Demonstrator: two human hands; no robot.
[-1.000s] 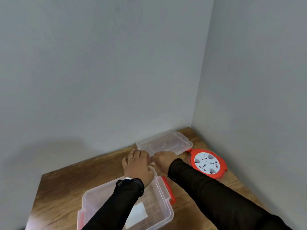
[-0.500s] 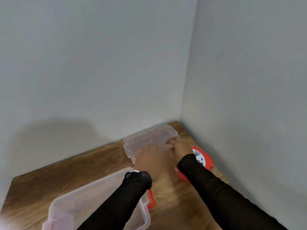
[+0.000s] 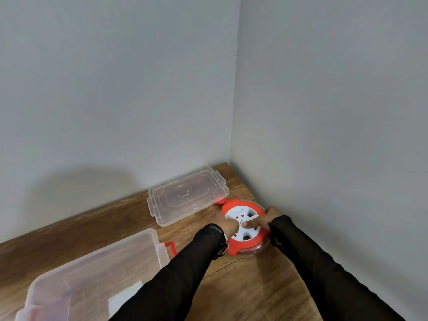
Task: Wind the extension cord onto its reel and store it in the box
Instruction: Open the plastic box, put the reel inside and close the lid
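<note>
Head view shows the cord reel (image 3: pixel 245 228) flat on the table (image 3: pixel 243 288) between lid (image 3: pixel 186 196) and wall. The right hand (image 3: pixel 268 217) curls around its rim, forefinger on the hub; the left hand (image 3: pixel 228 227) rests on its face, grip unclear. Steadying the rim while lifting toward the open box (image 3: pixel 92 272) should help.

The box (image 3: pixel 97 269) is running off the lower-left edge; the left hand (image 3: pixel 228 227) is lying mostly hidden behind its sleeve, fingers indistinct on the reel (image 3: pixel 243 224).

Two plain grey walls (image 3: pixel 115 89) met in a corner at one o'clock above a wooden table (image 3: pixel 243 286).
</note>
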